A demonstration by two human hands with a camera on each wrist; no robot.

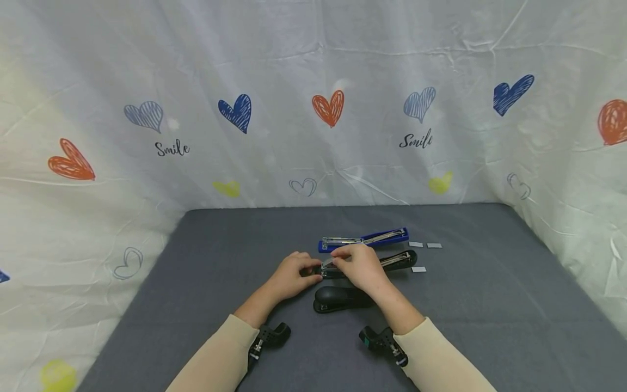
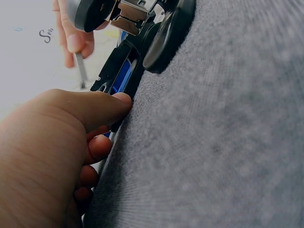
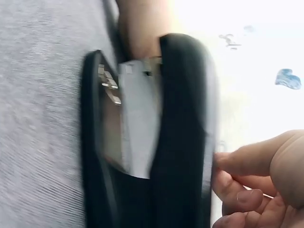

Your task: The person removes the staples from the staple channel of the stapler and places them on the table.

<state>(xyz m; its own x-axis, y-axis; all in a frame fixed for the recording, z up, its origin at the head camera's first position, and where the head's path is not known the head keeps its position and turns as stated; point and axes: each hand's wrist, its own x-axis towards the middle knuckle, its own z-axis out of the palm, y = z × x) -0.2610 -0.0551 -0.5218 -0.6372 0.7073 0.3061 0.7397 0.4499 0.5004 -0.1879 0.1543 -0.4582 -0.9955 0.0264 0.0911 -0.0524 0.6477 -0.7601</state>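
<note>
A black stapler (image 1: pixel 404 259) lies opened out flat in the middle, its metal magazine exposed. My left hand (image 1: pixel 293 276) grips its left end; in the left wrist view the thumb (image 2: pixel 111 105) presses along its edge. Over that same end, my right hand (image 1: pixel 361 268) pinches a short strip of staples (image 2: pixel 82 72) between thumb and fingertips, held above the magazine. A second black stapler (image 1: pixel 338 298), with its top folded over its base, lies nearer to me, partly under the right wrist. Behind both hands a blue stapler (image 1: pixel 398 234) is also opened out.
Two staple strips, one (image 1: pixel 416 244) beside another (image 1: pixel 434 245), lie right of the blue stapler. A further strip (image 1: pixel 418 269) rests near the opened black stapler's right end. Grey cloth (image 1: pixel 235 234) covers the table, and a white curtain (image 1: pixel 274 65) with printed hearts hangs behind.
</note>
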